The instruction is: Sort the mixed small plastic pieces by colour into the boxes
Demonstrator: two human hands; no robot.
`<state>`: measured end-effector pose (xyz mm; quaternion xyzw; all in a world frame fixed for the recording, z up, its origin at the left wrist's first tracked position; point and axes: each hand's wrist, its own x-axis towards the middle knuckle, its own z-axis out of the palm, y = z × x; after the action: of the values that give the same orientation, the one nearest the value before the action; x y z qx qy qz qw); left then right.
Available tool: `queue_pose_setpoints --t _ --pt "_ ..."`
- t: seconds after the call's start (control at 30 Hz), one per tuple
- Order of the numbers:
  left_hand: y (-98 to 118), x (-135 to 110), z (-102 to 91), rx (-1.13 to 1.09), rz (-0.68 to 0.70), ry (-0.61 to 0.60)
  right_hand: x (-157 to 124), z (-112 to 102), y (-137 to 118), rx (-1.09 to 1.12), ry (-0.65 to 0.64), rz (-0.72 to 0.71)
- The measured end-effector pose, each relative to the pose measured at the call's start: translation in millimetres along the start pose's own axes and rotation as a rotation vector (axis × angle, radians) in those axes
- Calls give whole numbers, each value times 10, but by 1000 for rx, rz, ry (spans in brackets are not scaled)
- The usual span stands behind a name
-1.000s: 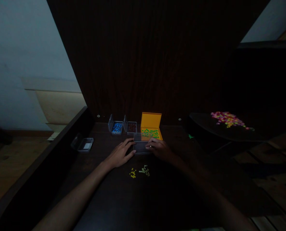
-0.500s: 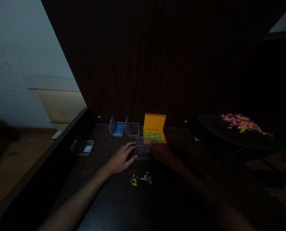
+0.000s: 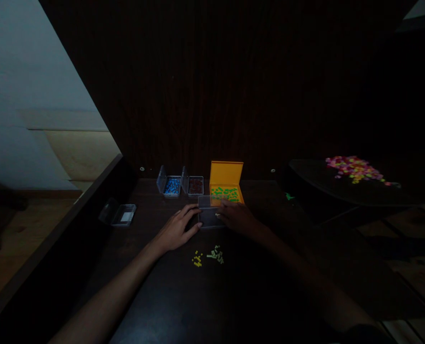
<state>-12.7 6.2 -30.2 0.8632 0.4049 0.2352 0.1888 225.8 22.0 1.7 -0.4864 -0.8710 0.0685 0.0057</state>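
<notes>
The scene is very dim. A small clear plastic box (image 3: 208, 216) lies on the dark table (image 3: 184, 296), just in front of an open yellow box (image 3: 226, 184) with green pieces in it. My left hand (image 3: 176, 229) rests against the clear box's left side, fingers stretched toward it. My right hand (image 3: 238, 219) lies on its right side with the fingers curled over the edge. Two small heaps of pieces, yellow (image 3: 197, 259) and pale green (image 3: 215, 254), lie on the table nearer to me.
At the back stand an open clear box of blue pieces (image 3: 171, 185) and another with dark red pieces (image 3: 195, 186). A further clear box (image 3: 122, 215) lies open at the left. A heap of mixed coloured pieces (image 3: 354, 168) lies on a dark surface at the right.
Only the view has shifted slightly. Both hands stay on the clear box in the same places.
</notes>
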Motion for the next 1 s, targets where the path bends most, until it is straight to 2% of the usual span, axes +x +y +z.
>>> queue_pose_setpoints --t 0.1,0.17,0.27,0.37,0.43,0.53,1.0 --pt "-3 6 4 8 8 11 -47 -127 -35 74 -9 -51" --pt "-8 8 9 5 11 16 -91 -229 -61 160 -29 -148" --pt "-16 6 14 -3 16 15 -141 -311 -96 277 -178 -349" --pt "-22 4 15 1 17 11 -142 -272 -118 323 -312 -439" --pt "-23 5 15 5 17 11 -128 -218 -120 334 -349 -435" --pt "-25 7 15 1 22 17 -114 -175 -118 313 -336 -404" --pt "-17 19 19 3 21 28 -153 -212 -170 169 -328 -358"
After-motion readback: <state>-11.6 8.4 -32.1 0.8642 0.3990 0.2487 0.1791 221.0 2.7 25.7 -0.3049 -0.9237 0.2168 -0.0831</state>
